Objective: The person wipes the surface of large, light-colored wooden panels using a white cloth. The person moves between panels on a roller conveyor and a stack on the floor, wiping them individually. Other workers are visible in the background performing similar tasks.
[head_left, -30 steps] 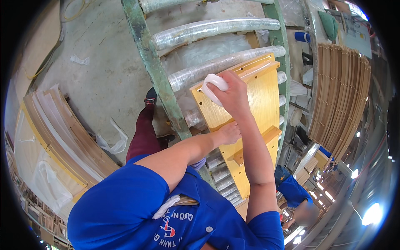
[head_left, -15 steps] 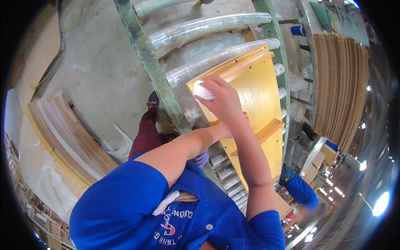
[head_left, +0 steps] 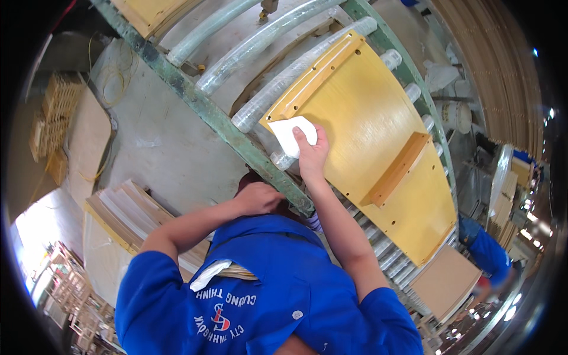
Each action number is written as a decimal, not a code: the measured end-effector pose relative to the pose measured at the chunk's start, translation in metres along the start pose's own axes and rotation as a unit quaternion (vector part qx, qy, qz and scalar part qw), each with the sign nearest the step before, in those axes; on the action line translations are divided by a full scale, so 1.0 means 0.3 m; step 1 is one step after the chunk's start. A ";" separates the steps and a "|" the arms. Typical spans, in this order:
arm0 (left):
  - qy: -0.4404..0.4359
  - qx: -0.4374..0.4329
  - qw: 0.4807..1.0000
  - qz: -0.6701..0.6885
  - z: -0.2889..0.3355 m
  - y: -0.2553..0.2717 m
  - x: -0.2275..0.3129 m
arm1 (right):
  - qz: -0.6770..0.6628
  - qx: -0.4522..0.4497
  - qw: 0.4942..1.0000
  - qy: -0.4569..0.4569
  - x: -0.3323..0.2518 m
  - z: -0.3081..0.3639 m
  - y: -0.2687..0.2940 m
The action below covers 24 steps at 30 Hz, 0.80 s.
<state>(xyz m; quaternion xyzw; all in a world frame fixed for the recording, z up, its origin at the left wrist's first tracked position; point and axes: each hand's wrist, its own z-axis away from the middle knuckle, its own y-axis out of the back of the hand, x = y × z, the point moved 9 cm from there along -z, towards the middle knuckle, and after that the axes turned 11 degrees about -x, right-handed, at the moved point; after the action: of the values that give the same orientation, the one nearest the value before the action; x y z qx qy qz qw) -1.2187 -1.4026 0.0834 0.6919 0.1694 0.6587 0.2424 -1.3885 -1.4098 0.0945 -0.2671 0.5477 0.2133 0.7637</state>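
Note:
A yellow-lacquered wooden panel (head_left: 367,112) lies on the rollers, with one batten (head_left: 325,80) along its far end and another batten (head_left: 400,168) across its nearer part. My right hand (head_left: 313,154) pinches a bent white sheet (head_left: 290,135) between thumb and fingers at the panel's left corner. Whether it is paper or sandpaper I cannot tell. My left hand (head_left: 259,198) is curled closed in front of my waist, beside the green rail and apart from the panel. What it holds, if anything, is hidden.
The green steel rail (head_left: 222,121) of the roller conveyor runs between me and the panel. Wrapped rollers (head_left: 260,44) lie beyond it. Stacked boards (head_left: 139,207) stand at left, and a brown board (head_left: 445,278) lies at lower right. A co-worker in blue (head_left: 490,251) is at far right.
My left hand has left the panel's near edge and come back to my waist. My right hand still holds the white sheet, now showing more of it. The view has turned.

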 end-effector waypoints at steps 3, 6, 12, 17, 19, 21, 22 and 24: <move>0.095 0.051 0.994 0.012 0.123 0.074 -0.097 | 0.087 -0.005 0.995 0.042 0.000 -0.001 -0.011; 0.129 0.041 0.991 0.011 0.180 0.079 -0.132 | 0.178 -0.011 0.981 0.078 -0.005 0.009 -0.002; 0.209 0.045 0.975 0.065 0.284 0.040 -0.233 | 0.178 -0.001 0.982 0.062 -0.042 0.063 0.030; 0.328 -0.061 0.943 0.008 0.462 -0.015 -0.411 | 0.204 0.025 0.976 0.069 -0.066 0.087 0.059; 0.376 -0.101 0.921 -0.013 0.548 -0.021 -0.470 | 0.204 0.034 0.975 0.081 -0.064 0.087 0.065; 0.414 -0.136 0.900 -0.022 0.604 -0.013 -0.497 | 0.206 0.041 0.974 0.089 -0.060 0.088 0.068; 0.434 -0.154 0.887 -0.027 0.625 -0.013 -0.510 | 0.206 0.043 0.973 0.090 -0.058 0.090 0.070; 0.447 -0.140 0.883 -0.020 0.640 0.003 -0.514 | 0.212 0.045 0.972 0.092 -0.053 0.094 0.067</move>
<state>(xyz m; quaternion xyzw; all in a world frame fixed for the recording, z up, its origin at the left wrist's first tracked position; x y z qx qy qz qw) -1.0397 -1.5102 -0.0469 0.2794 0.1799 0.9099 0.2484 -1.3855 -1.3770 0.1135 -0.1289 0.6684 0.3204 0.6587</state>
